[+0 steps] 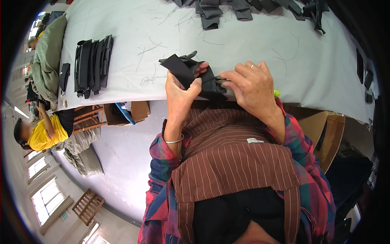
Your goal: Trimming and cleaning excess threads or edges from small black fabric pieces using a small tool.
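A folded black fabric piece (208, 83) is held up over the table's near edge. My left hand (183, 87) grips it, thumb in front and fingertips showing behind, and one flat strip of it sticks out to the upper left. At the fabric's right end, my right hand (252, 85) is closed, thumb and forefinger pinched together. Between them is something small and dark grey; whether it is a fabric corner or a small tool I cannot tell. Left of my hands, a row of folded black fabric pieces (93, 65) lies on the white-covered table (252, 44).
More black fabric pieces (209, 14) lie along the far side. Loose threads (150, 79) are scattered about. A dark strip (64, 76) lies near the left edge, by a grey-green cloth bundle (50, 57). Below are cardboard boxes (140, 110). A person in yellow (48, 130) is at left.
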Action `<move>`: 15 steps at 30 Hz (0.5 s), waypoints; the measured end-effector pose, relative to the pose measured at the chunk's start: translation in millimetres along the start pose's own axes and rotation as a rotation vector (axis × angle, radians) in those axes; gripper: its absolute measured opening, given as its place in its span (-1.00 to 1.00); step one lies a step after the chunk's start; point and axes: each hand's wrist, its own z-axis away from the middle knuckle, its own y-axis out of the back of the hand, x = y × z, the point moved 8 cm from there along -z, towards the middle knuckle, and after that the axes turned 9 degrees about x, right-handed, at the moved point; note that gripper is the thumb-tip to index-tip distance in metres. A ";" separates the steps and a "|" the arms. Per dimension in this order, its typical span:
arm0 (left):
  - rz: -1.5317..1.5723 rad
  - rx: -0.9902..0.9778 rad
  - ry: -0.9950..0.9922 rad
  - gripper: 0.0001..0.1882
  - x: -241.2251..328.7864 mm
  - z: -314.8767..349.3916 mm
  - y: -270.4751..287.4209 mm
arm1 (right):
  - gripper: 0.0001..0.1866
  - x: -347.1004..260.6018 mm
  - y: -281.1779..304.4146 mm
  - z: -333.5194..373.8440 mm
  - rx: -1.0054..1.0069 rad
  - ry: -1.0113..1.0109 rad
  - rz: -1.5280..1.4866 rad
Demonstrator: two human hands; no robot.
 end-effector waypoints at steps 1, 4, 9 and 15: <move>-0.004 0.002 0.005 -0.55 -0.4 -0.4 -0.3 | -0.83 1.1 -1.1 0.6 0.003 -0.005 -0.005; 0.057 0.011 0.041 -0.52 -3.3 -1.0 0.7 | -0.84 5.8 -4.6 4.5 0.026 -0.050 -0.042; 0.057 0.008 0.043 -0.51 -4.1 -1.0 0.7 | -0.86 17.6 -10.2 11.3 0.004 -0.197 -0.195; 0.005 0.009 0.014 -0.52 -1.7 0.8 -1.9 | -0.84 34.5 -19.1 13.6 0.053 -0.560 -0.615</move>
